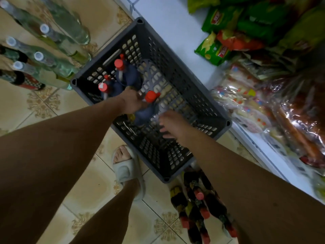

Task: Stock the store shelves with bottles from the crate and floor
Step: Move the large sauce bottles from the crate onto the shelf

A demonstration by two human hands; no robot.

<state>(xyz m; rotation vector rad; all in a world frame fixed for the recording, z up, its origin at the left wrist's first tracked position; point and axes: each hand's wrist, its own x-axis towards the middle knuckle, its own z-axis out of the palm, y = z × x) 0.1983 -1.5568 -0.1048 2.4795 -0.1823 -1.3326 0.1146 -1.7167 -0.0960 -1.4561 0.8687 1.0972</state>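
- At centre frame, the left hand point(132, 103) grips the dark red-capped plastic bottle point(146, 110) inside the grey perforated plastic crate point(175, 81).
- The right hand point(173, 126) hovers beside it, fingers spread, empty.
- The bottle probably feels full, heavy and smooth; holding it below the cap seems safest.

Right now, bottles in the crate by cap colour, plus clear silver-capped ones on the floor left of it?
Red-capped bottles in the crate: 3
Clear silver-capped bottles on the floor: at least 6, some cut off by the frame
Total: at least 9
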